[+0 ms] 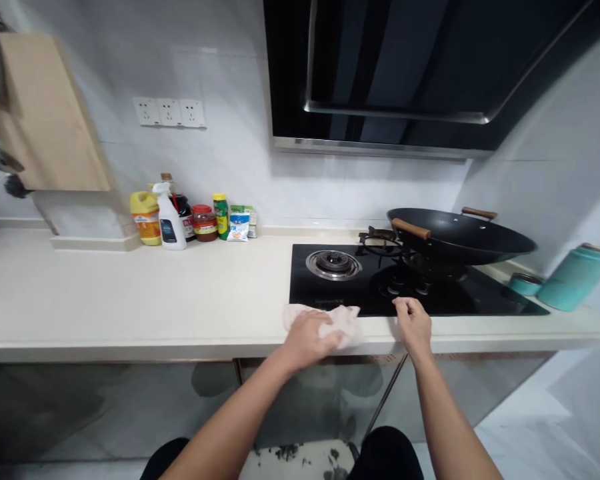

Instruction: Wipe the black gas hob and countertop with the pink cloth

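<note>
Cloth (347, 321), pale and crumpled, lies under the left hand (311, 337) at the front edge of the counter (205, 287), one corner lapping onto the black stove (367, 293). The left fingers are bent over it, pressing down; from where I stand I can't tell whether they pinch it. To their right, the right hand (413, 327) is curled into a loose fist, fingers together, just at the stove's front edge. Whether anything is tucked inside, I can't see. Just beyond the left fingers sits a round burner (333, 263). Beyond the right fingers and a little to their right, a wide dark wok (470, 237) with wooden handles rests on the stove. Well off to the left of the left fingers, against the wall, stand a white spray bottle (172, 225) and a red-lidded jar (205, 225).
</note>
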Demonstrator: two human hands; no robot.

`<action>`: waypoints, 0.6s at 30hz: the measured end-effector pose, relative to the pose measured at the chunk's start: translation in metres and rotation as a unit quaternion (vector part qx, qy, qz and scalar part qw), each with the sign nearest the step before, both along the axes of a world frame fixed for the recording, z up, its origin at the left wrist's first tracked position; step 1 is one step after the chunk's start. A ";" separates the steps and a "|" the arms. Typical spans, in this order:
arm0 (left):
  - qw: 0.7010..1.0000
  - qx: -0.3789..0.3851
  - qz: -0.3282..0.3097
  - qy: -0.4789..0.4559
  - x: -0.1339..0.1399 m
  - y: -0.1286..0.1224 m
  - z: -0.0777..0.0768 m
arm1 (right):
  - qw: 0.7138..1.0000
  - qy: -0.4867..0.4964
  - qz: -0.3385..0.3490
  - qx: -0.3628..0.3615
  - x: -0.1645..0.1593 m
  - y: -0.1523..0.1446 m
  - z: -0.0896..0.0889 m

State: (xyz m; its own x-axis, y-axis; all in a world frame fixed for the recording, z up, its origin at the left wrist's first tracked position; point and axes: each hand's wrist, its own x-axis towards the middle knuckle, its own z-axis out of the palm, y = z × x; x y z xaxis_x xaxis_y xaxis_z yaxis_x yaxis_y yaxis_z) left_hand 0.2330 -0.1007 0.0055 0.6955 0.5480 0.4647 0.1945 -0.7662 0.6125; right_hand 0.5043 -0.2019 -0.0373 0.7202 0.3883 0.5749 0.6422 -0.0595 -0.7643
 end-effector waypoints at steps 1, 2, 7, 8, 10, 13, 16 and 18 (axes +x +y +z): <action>0.999 -0.046 0.006 0.003 -0.016 0.008 0.003 | 1.000 0.003 0.003 -0.003 -0.001 0.000 0.001; 0.995 -0.098 0.018 -0.003 -0.031 0.017 0.006 | 1.000 0.006 0.004 -0.005 -0.002 0.000 0.002; 0.901 -0.386 0.046 -0.195 -0.075 0.049 0.027 | 1.000 0.001 -0.005 0.003 -0.006 0.000 0.002; 0.864 -0.439 0.040 -0.243 -0.076 0.051 0.032 | 1.000 -0.001 -0.007 0.002 -0.006 0.001 0.001; 0.800 -0.525 -0.001 -0.289 -0.070 0.054 0.043 | 1.000 -0.001 -0.008 -0.004 -0.005 0.002 0.000; 0.785 -0.559 -0.079 -0.255 -0.047 0.056 0.054 | 1.000 0.004 -0.003 -0.009 -0.004 0.003 -0.001; 0.896 -0.408 -0.024 -0.173 -0.020 0.063 0.054 | 1.000 0.008 0.001 -0.009 -0.003 0.002 0.000; 0.958 -0.244 0.088 -0.124 -0.009 0.072 0.049 | 1.000 0.006 0.005 -0.010 -0.003 0.002 0.000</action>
State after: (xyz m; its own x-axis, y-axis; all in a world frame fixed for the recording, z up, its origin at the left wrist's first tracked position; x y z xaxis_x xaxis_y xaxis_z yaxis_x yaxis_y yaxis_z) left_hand 0.2242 -0.0288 0.0548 0.4733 0.8409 0.2625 0.0974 -0.3461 0.9331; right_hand 0.5010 -0.2001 -0.0369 0.7233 0.4064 0.5583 0.6332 -0.0678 -0.7710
